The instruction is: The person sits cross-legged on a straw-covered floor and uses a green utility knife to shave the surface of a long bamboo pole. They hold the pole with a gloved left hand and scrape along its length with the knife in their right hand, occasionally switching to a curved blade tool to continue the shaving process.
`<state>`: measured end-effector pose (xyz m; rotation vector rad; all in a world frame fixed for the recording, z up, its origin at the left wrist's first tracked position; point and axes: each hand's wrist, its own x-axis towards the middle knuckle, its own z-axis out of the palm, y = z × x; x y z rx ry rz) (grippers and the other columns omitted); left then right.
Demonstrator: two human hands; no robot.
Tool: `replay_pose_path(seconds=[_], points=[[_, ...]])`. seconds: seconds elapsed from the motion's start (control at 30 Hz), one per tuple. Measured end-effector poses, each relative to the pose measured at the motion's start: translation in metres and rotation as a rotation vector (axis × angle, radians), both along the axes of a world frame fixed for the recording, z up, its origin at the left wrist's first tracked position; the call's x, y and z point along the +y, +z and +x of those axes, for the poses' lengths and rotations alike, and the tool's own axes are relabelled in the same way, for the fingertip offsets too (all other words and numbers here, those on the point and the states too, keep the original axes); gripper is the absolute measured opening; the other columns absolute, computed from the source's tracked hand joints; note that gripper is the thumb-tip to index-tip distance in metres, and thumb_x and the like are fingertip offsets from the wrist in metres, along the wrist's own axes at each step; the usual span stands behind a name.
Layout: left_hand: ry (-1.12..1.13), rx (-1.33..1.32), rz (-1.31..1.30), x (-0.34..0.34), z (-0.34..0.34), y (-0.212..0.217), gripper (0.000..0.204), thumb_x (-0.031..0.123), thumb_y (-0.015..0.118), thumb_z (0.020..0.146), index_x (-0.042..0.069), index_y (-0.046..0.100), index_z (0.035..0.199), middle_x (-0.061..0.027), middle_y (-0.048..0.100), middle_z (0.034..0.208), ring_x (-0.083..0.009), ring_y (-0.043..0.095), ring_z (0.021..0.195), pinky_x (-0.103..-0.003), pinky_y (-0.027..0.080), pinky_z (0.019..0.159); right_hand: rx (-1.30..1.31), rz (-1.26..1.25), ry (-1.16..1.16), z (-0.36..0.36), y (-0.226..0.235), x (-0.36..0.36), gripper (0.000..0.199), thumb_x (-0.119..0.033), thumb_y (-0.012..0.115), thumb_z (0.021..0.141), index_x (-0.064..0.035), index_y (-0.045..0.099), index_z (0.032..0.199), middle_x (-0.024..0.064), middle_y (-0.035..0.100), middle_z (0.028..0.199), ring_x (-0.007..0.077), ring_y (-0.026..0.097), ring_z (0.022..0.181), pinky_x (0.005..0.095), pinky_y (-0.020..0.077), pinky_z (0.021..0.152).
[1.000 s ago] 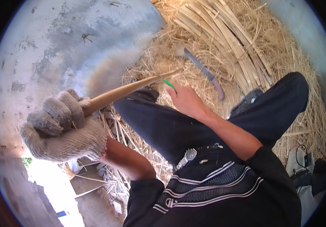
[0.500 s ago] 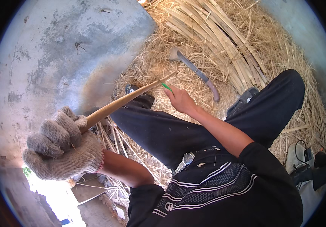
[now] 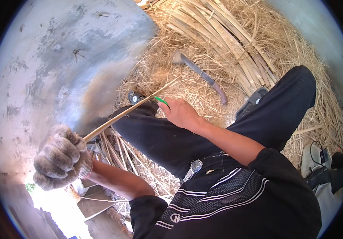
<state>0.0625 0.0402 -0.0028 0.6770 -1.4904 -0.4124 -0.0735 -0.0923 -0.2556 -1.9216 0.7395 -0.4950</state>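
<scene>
My left hand (image 3: 60, 157), in a grey knitted glove, is closed in a fist round one end of a long, thin bamboo strip (image 3: 117, 117). The strip slants away from the glove toward the upper right, over my left leg, and tapers to a narrow tip. Bare, my right hand (image 3: 182, 114) grips a small green tool (image 3: 162, 101) against the strip, past its middle. Only the green part shows clearly; whether it has a blade is too small to tell.
A machete (image 3: 204, 75) lies on the straw shavings (image 3: 167, 59) beyond my right hand. Farther back is a bundle of split strips (image 3: 235, 44). A concrete wall (image 3: 59, 71) stands at left. A wristwatch (image 3: 194, 169) rests at my lap; a dark cable (image 3: 316, 153) lies at right.
My right hand and the green tool have moved left and nearer along the strip. My gloved hand has turned, so the strip now shows its narrower side.
</scene>
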Motion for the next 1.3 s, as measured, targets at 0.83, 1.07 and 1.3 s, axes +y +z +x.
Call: replay_pose_path(seconds=[0.83, 1.07, 1.3], points=[[0.018, 0.155, 0.000, 0.007, 0.020, -0.001, 0.044, 0.035, 0.048, 0.093, 0.021, 0.037, 0.053, 0.0037, 0.037, 0.045, -0.0113, 0.034, 0.039, -0.032, 0.023, 0.044, 0.053, -0.239, -0.049, 0.033, -0.020, 0.005, 0.043, -0.041, 0.044, 0.101, -0.0004, 0.059, 0.097, 0.0264, 0.064, 0.077, 0.0442, 0.067, 0.072, 0.0508, 0.0554, 0.066], [0.247, 0.259, -0.004, 0.003, 0.006, 0.003, 0.046, 0.033, 0.050, 0.093, 0.018, 0.038, 0.052, 0.0022, 0.034, 0.043, -0.0112, 0.026, 0.034, -0.028, 0.028, 0.037, 0.266, -0.095, -0.083, 0.029, -0.112, -0.042, 0.057, -0.047, 0.041, 0.100, 0.0040, 0.067, 0.100, 0.0306, 0.066, 0.084, 0.0446, 0.067, 0.088, 0.0543, 0.0521, 0.078], [0.775, 0.403, -0.100, -0.013, -0.005, 0.020, 0.035, 0.025, 0.046, 0.086, 0.017, 0.032, 0.055, 0.0040, 0.029, 0.049, -0.0098, 0.022, 0.038, -0.026, 0.026, 0.038, 0.114, 0.139, -0.026, 0.056, -0.020, -0.010, 0.051, -0.042, 0.040, 0.102, 0.0004, 0.050, 0.128, 0.0296, 0.065, 0.080, 0.0483, 0.065, 0.082, 0.0540, 0.0517, 0.074]])
